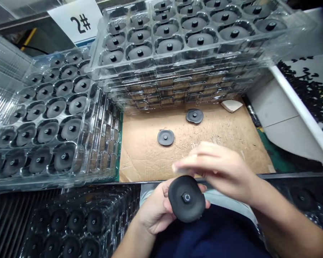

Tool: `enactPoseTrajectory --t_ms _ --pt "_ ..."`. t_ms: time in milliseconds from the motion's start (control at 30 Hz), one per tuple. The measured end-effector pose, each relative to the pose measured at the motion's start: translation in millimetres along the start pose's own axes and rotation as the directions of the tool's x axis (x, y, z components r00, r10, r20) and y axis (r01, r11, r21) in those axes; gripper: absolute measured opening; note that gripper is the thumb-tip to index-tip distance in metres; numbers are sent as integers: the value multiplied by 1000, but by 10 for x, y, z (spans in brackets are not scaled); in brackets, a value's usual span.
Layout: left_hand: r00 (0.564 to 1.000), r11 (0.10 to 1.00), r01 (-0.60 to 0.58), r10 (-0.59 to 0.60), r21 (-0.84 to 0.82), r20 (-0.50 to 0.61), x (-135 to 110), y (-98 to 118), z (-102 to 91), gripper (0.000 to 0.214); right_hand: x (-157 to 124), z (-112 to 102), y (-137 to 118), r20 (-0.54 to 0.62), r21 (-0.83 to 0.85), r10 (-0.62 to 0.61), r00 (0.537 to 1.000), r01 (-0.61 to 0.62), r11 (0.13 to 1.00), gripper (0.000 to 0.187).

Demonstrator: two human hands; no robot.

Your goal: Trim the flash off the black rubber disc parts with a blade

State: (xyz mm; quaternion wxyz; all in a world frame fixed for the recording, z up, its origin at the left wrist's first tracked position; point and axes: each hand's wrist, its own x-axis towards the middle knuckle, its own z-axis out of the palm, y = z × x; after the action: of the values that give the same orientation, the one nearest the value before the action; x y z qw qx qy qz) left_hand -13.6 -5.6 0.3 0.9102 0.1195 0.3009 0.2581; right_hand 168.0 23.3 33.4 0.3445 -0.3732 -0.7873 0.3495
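My left hand (154, 209) is closed around a round black disc part (186, 199) with a small hub at its centre, held just above my lap. My right hand (218, 170) hovers right over the disc, blurred by motion, its fingers pointing left; whether it holds anything cannot be made out. Two more black discs lie on the cardboard sheet (226, 143) ahead: one (165, 137) in the middle, the other (194, 116) farther back.
A stack of clear plastic trays (177, 77) filled with black discs stands at the back. Another filled stack (47, 114) sits at the left, and more trays (75, 222) lie at the lower left. A card marked "2#" (79, 21) stands behind. A white bin of small black parts (312, 86) is at the right.
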Motion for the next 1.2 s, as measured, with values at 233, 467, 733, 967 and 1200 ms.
enactPoseTrajectory --t_ms 233,467,733,967,1200 --pt "997 996 -73 75 -46 25 -41 77 -22 62 -483 378 638 -181 -130 426 887 -451 883 24" --pt "962 973 -226 214 -52 -171 -10 43 -70 54 -802 826 758 -367 -239 423 828 -524 818 33" --pt "887 938 -342 301 -60 -351 61 -24 -57 55 -519 629 775 -400 -183 426 811 -526 830 31" --pt "872 930 -366 328 -39 -362 66 -41 -30 55 -441 703 555 -251 -89 410 877 -442 892 21" --pt "862 920 -384 388 80 -325 110 -84 24 54 -34 412 -112 -402 -54 192 895 -232 971 24"
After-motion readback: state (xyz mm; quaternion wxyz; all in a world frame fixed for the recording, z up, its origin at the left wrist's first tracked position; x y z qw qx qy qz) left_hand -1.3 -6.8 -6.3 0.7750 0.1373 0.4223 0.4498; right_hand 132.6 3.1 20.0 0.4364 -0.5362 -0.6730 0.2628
